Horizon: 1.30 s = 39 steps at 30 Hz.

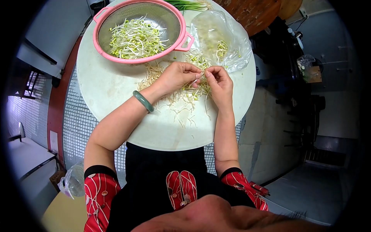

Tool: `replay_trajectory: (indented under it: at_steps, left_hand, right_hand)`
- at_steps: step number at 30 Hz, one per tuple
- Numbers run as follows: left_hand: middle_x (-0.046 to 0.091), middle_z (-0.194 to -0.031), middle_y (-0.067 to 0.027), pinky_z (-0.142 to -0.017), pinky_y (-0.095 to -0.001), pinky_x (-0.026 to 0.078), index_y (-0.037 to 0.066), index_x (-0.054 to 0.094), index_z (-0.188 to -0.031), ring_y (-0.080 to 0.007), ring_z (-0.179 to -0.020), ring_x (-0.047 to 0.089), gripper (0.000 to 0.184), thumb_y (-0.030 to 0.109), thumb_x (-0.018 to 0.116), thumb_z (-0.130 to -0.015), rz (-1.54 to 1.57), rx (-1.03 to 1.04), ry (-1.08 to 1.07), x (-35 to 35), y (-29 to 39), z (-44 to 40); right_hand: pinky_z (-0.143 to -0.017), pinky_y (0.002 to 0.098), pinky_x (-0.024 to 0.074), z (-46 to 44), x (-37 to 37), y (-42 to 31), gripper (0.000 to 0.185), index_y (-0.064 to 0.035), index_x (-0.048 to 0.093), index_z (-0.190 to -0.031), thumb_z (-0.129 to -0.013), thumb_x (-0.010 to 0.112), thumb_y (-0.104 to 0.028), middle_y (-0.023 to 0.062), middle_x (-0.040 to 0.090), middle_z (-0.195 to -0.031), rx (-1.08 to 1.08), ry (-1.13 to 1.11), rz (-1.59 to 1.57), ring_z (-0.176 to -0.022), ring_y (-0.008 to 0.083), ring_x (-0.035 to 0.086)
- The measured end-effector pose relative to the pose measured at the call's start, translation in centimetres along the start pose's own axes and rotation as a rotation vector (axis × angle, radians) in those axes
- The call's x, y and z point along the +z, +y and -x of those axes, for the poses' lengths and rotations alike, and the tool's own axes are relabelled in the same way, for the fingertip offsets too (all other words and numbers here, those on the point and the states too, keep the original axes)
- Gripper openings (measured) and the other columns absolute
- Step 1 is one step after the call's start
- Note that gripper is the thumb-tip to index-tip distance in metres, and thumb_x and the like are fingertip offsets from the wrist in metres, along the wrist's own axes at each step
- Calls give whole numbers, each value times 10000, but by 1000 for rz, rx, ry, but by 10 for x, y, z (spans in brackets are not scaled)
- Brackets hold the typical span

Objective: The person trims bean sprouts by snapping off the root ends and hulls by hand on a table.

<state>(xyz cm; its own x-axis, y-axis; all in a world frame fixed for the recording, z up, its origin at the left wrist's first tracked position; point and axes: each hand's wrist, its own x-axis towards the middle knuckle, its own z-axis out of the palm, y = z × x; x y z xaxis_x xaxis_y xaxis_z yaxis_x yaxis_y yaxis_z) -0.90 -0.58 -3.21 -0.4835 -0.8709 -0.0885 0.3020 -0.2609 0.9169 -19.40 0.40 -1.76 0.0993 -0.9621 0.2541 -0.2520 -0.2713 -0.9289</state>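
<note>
Above the sprout pile (199, 93), nearer than the pink colander (131, 60), a single strand (202, 72) seems pinched by the closed fingertips of left hand (177, 77) and right hand (221, 84), and could be snapped midway if tugged hard.

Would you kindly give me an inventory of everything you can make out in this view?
Round table: one, white, centre
Colander: one, pink-rimmed, table's far left
Sprouts in it: many, white and yellow-green
Loose sprouts: many, pale, around the hands
Clear bag: one, colourless, table's far right, sprouts inside
Stalks: one bunch, green, far edge
Wooden surface: one, brown, upper right
Dim background items: uncountable, dark, right
Bangle: one, green, left forearm
Sleeves: two, red-patterned, lower corners
Left hand, right hand: two, bare, over loose sprouts
</note>
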Motion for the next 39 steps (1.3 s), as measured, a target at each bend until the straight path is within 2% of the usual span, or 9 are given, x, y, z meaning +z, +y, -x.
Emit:
replay_trajectory:
  at_steps: [10,13,16,19,22,28,31,34,39]
  left_hand:
    - [626,-808,-18,-623,-198,463,-3,610,-972,-69,-670,574,159,151,614,-930,-25,-13,-11,2,0,1]
    - [625,-807,-21,-605,-197,450,2,605,-965,-68,-661,569,149,148,603,-933,15,-32,11,4,1,1]
    - [616,-790,-20,-579,-194,432,7,599,-956,-63,-643,551,146,151,596,-935,15,-42,-4,2,2,1]
    - [587,-756,-5,-550,-190,404,12,593,-943,-54,-615,514,140,152,592,-936,-8,-30,-43,0,0,0]
    - [547,-722,16,-528,-187,374,15,590,-937,-48,-589,471,134,149,589,-935,-13,-18,-45,0,-2,0]
    - [539,-697,16,-522,-199,385,13,600,-921,-48,-581,467,129,141,596,-926,-47,-16,-13,-2,-5,-2]
    - [527,-693,28,-514,-192,368,14,600,-923,-43,-575,455,133,147,601,-925,-63,-30,23,3,1,1]
    - [528,-688,32,-511,-191,366,13,602,-916,-42,-567,457,132,145,604,-924,-67,-33,22,3,5,2]
    - [557,-703,20,-521,-201,397,5,621,-895,-44,-584,484,156,160,621,-915,-151,-32,0,0,3,2]
  right_hand:
    - [-735,232,484,0,-4,3,137,7,640,-993,-881,650,-71,43,654,-907,-58,-36,68,-803,91,596]
    - [-742,232,482,-2,-3,-6,159,0,654,-1015,-876,660,-76,38,657,-934,53,95,-184,-820,91,597]
    - [-747,238,483,-2,-6,-5,161,-3,664,-1009,-870,667,-85,30,661,-930,59,50,-203,-816,93,600]
    - [-725,246,484,1,-6,0,143,5,666,-976,-868,669,-90,30,663,-894,84,-91,-29,-795,93,599]
    - [-686,252,482,1,-8,-2,128,8,665,-945,-858,672,-85,40,664,-855,42,-101,94,-756,102,601]
    - [-651,254,482,0,-8,-10,110,6,663,-922,-846,669,-74,62,662,-835,-207,-85,434,-712,124,598]
    - [-660,248,478,0,-8,-10,112,11,664,-927,-852,666,-72,50,659,-831,-145,84,390,-721,112,587]
    - [-671,243,473,-1,-8,-3,117,19,664,-928,-856,666,-73,35,654,-827,-1,-20,54,-730,100,578]
    - [-675,248,474,0,-8,-2,110,15,663,-919,-856,668,-74,35,651,-819,52,-111,46,-719,104,576]
